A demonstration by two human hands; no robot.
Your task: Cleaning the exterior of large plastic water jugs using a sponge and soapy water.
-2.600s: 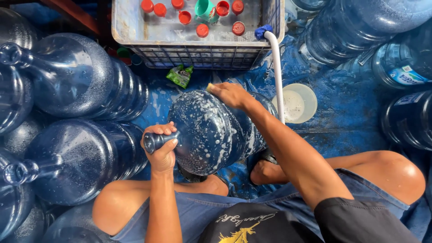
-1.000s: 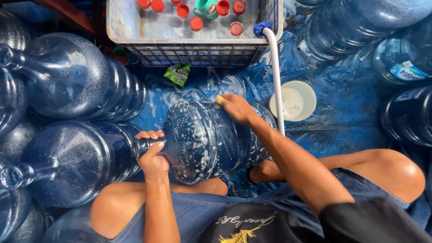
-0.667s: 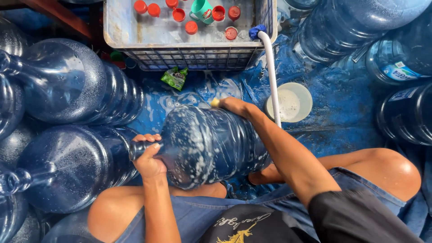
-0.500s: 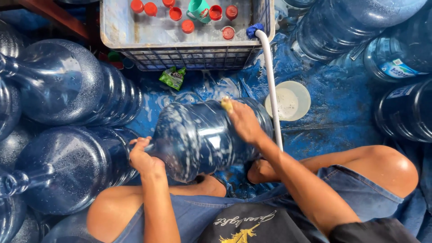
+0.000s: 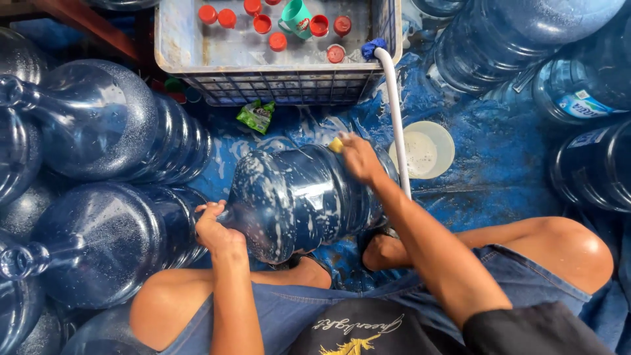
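A large blue water jug (image 5: 299, 197), streaked with white soap foam, lies on its side between my knees. My left hand (image 5: 213, 230) grips its neck at the left end. My right hand (image 5: 358, 158) presses a small yellow sponge (image 5: 336, 145) against the jug's upper side near the base. The jug's mouth is hidden inside my left hand.
Several more blue jugs (image 5: 98, 125) lie stacked at the left, others (image 5: 526, 46) at the right. A grey crate (image 5: 276, 49) at the top holds red caps and a teal cup. A white hose (image 5: 394, 112) hangs from it beside a white bowl (image 5: 424, 150). A green sachet (image 5: 256, 115) lies on the wet blue tarp.
The jug has been turned and tipped from facing me to lying sideways. My left hand stayed on the neck while my right hand slid the sponge along the jug's side.
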